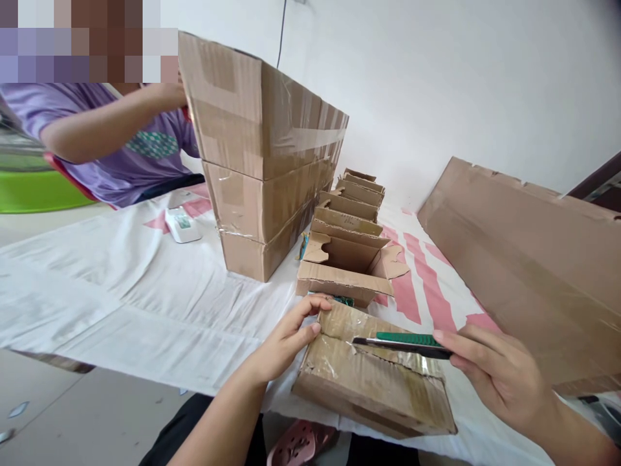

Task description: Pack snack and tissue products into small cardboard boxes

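Note:
A taped cardboard box (369,382) lies near the table's front edge, with a ragged slit in the tape along its top seam. My left hand (295,336) grips the box's far left corner, thumb on top and fingers over the far edge. In my right hand (495,369) is a green and black utility knife (407,342), pointing left. Its tip is at the seam, near the middle of the box top. Just beyond the box, an opened carton (347,281) stands with its flaps up.
Stacked taped boxes (237,200) rise at centre left, with more opened cartons (349,217) beside them. A large cardboard sheet (524,272) leans at the right. A white device (182,225) lies on the cloth-covered table (145,291). A person in purple (101,129) sits beyond the stack.

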`<action>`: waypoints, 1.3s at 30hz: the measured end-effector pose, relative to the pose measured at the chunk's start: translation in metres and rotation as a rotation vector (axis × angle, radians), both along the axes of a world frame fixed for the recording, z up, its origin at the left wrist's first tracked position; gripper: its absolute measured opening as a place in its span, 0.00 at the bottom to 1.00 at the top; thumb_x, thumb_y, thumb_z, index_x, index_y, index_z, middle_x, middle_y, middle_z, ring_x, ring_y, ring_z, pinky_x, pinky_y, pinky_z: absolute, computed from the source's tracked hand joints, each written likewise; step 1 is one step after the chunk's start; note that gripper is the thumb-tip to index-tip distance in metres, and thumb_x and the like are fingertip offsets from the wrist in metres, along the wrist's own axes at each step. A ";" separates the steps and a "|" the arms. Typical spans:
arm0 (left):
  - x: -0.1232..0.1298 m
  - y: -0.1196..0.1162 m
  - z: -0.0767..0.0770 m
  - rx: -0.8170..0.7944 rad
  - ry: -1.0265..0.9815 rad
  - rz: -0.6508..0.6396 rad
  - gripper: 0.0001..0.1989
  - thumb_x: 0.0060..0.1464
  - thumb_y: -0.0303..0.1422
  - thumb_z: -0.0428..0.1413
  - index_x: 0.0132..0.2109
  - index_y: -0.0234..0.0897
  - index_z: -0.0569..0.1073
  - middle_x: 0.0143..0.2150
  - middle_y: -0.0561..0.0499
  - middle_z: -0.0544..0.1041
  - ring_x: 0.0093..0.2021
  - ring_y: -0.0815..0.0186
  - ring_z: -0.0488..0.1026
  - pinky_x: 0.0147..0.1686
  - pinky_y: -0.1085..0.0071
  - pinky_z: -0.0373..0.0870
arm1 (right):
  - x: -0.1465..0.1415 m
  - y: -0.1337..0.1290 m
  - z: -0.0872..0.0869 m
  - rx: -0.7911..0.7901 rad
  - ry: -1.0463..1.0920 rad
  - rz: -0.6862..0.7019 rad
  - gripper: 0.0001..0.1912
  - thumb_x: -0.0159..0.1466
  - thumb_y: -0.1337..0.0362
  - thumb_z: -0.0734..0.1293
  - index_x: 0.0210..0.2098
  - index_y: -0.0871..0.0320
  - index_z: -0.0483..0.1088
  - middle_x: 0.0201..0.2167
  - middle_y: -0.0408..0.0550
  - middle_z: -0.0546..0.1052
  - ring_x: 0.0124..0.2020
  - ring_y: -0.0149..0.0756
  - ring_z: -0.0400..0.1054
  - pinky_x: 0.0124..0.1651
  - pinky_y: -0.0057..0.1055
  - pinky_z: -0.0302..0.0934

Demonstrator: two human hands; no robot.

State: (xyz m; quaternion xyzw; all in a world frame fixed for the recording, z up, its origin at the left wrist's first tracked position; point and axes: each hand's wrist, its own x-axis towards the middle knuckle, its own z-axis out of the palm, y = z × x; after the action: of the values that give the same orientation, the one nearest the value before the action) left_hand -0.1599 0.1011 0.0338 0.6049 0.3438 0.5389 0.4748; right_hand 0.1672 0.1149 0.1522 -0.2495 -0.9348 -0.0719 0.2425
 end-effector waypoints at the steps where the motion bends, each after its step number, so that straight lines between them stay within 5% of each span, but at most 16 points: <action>1: 0.001 0.000 0.000 0.000 -0.001 0.003 0.15 0.60 0.42 0.51 0.51 0.41 0.68 0.57 0.45 0.67 0.58 0.52 0.62 0.58 0.57 0.56 | -0.004 -0.001 -0.002 0.005 0.028 0.010 0.19 0.67 0.70 0.60 0.57 0.51 0.65 0.27 0.41 0.68 0.25 0.29 0.62 0.26 0.26 0.57; 8: 0.000 -0.001 0.000 -0.001 0.015 -0.013 0.15 0.61 0.41 0.50 0.52 0.41 0.67 0.57 0.45 0.67 0.58 0.53 0.62 0.58 0.58 0.56 | -0.020 0.002 -0.010 -0.009 0.033 0.043 0.15 0.69 0.67 0.58 0.54 0.54 0.66 0.26 0.41 0.67 0.24 0.28 0.61 0.26 0.26 0.57; 23: -0.001 -0.001 -0.002 -0.035 0.004 -0.010 0.16 0.60 0.44 0.52 0.52 0.43 0.68 0.56 0.47 0.67 0.58 0.53 0.61 0.58 0.59 0.57 | 0.079 -0.010 0.024 0.053 -0.188 -0.156 0.15 0.67 0.63 0.60 0.52 0.49 0.70 0.39 0.45 0.80 0.37 0.36 0.76 0.34 0.26 0.70; 28: 0.003 -0.004 0.002 -0.021 0.023 -0.048 0.22 0.58 0.45 0.54 0.57 0.44 0.65 0.61 0.46 0.63 0.63 0.50 0.57 0.62 0.57 0.51 | 0.108 -0.011 0.009 -0.234 -0.102 -0.286 0.14 0.65 0.61 0.64 0.49 0.48 0.73 0.43 0.44 0.81 0.41 0.35 0.77 0.41 0.21 0.71; 32: 0.010 -0.006 0.005 -0.023 -0.029 -0.055 0.26 0.58 0.44 0.54 0.60 0.43 0.59 0.62 0.43 0.60 0.62 0.50 0.59 0.59 0.55 0.55 | 0.113 -0.010 -0.022 -0.608 0.226 -0.559 0.18 0.62 0.48 0.64 0.42 0.50 0.77 0.41 0.50 0.81 0.39 0.42 0.76 0.37 0.27 0.73; 36: 0.014 -0.004 0.003 0.036 -0.022 0.007 0.16 0.60 0.42 0.52 0.52 0.42 0.63 0.61 0.43 0.61 0.61 0.52 0.61 0.58 0.56 0.56 | 0.112 -0.011 -0.048 -0.906 0.517 -0.713 0.24 0.55 0.40 0.67 0.40 0.50 0.78 0.43 0.52 0.80 0.40 0.44 0.75 0.34 0.29 0.72; 39: 0.015 -0.003 0.001 0.084 -0.002 0.062 0.10 0.61 0.41 0.52 0.46 0.41 0.65 0.59 0.44 0.63 0.61 0.53 0.61 0.58 0.57 0.56 | 0.110 -0.010 -0.057 -0.916 0.608 -0.702 0.24 0.55 0.40 0.68 0.41 0.50 0.77 0.43 0.51 0.79 0.41 0.42 0.75 0.36 0.28 0.72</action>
State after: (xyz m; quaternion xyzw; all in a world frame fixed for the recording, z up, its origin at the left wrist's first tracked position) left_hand -0.1450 0.0980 0.0347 0.6127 0.3390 0.5681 0.4324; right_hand 0.2774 0.1052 0.0947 -0.6272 -0.6235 0.3326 0.3275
